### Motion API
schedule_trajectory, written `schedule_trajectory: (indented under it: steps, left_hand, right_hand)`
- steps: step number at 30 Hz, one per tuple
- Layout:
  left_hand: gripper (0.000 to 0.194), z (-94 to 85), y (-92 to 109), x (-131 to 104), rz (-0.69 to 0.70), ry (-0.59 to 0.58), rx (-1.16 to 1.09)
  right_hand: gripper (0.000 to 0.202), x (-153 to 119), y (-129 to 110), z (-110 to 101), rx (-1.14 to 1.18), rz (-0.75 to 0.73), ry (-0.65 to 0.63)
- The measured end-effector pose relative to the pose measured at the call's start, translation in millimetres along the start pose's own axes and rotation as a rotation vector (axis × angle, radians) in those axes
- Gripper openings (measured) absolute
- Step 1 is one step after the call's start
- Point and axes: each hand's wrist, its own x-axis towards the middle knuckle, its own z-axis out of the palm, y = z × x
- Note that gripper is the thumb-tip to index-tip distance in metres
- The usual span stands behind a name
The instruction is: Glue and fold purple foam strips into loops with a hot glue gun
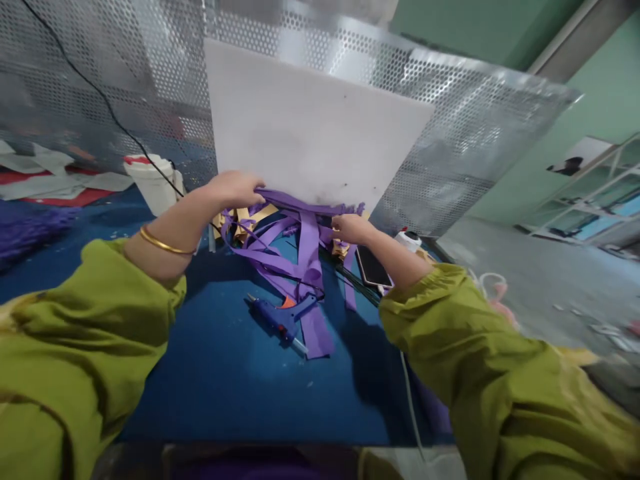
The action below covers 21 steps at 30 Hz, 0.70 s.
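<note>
At the far side of the blue table, my left hand (236, 189) is closed with its fingertips on one end of a bunched purple fabric strip (300, 204). My right hand (354, 229) is closed over more purple strip at the right of the pile; its fingertips are partly hidden. Between and below the hands lie tangled purple strips (309, 247), one long tail hanging toward me. A blue glue gun (275, 317) with an orange trigger rests beside that tail, apart from both hands. Gold-coloured pieces (245, 225) show under the strips.
A white board (310, 127) leans against a perforated metal panel (450, 127) behind the pile. Left of it stands a white container (155, 183). A phone (373, 267) with a cable lies under my right forearm, near dark green stems (357, 283). Purple fringe (35, 233) lies far left.
</note>
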Motion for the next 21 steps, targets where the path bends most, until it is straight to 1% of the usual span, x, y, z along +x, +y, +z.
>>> schedule_trajectory:
  steps: [3, 6, 9, 12, 14, 17, 19, 21]
  left_hand:
    - [0.049, -0.8, 25.1, -37.7, 0.038, 0.060, -0.089]
    - [0.046, 7.8, 45.3, -71.3, 0.103, 0.085, -0.116]
    - [0.045, 19.7, 55.9, -100.2, 0.104, 0.061, -0.137]
    - [0.043, 33.4, 59.1, -122.9, 0.083, 0.039, -0.160]
    - [0.043, 43.9, 58.9, -132.9, 0.092, 0.072, -0.211]
    - [0.039, 58.6, 56.8, -139.1, 0.056, 0.157, -0.324]
    - [0.036, 65.4, 54.5, -138.8, 0.047, 0.206, -0.406]
    - [0.035, 68.9, 51.9, -137.5, 0.035, 0.238, -0.476]
  right_hand:
    - [0.035, -8.7, -8.9, 11.3, 0.036, 0.094, 0.064]
    - [0.031, -11.9, -19.2, 16.5, 0.090, 0.147, 0.108]
    - [0.029, -14.7, -28.4, 15.6, 0.171, 0.161, 0.089]
    - [0.030, -18.4, -36.8, 15.8, 0.259, 0.168, 0.024]
    - [0.035, -21.0, -42.8, 19.4, 0.302, 0.196, -0.036]
    - [0.039, -23.2, -51.9, 28.6, 0.346, 0.255, -0.105]
    - [0.038, -23.1, -57.5, 34.7, 0.363, 0.274, -0.122]
    - [0.037, -22.1, -62.3, 39.3, 0.368, 0.262, -0.109]
